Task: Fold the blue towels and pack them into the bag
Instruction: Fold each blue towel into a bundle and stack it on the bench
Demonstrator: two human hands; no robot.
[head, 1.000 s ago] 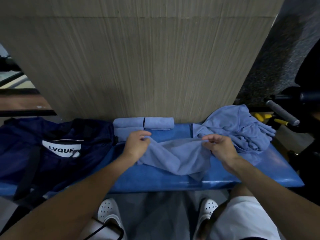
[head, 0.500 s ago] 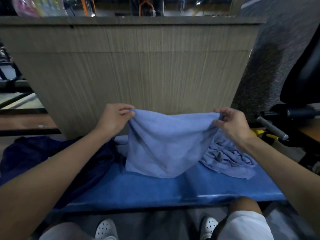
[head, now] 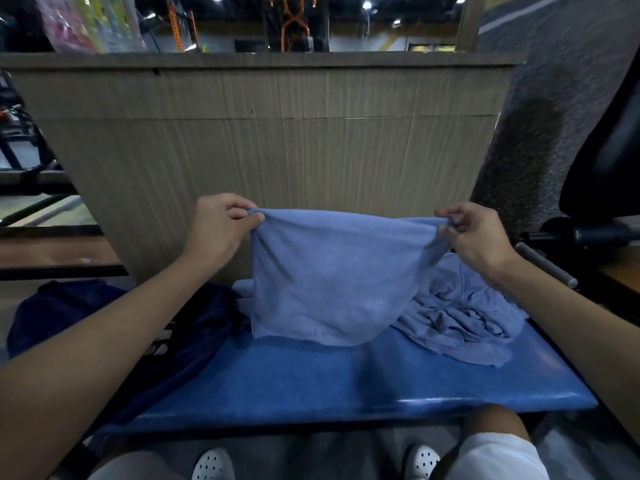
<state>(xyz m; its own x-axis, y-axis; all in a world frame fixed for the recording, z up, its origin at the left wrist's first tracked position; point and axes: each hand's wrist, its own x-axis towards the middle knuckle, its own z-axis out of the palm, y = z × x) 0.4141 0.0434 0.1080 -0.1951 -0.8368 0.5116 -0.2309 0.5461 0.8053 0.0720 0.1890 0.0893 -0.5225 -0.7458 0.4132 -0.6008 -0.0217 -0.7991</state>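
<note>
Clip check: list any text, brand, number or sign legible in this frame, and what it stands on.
Nothing here can be read.
On the held towel: a faint marking near the lower hem, too blurred to read.
On the dark blue bag: a small white patch, mostly hidden, unreadable.
On the colourful packets above the counter: print blurred.

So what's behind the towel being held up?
A pale blue strip shows left of the held towel, the crumpled pile right; the bench behind it is covered.

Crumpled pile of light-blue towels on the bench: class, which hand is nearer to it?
Right. The right hand is just above the crumpled light-blue towel pile; the left hand grips the held light-blue towel farther left.
</note>
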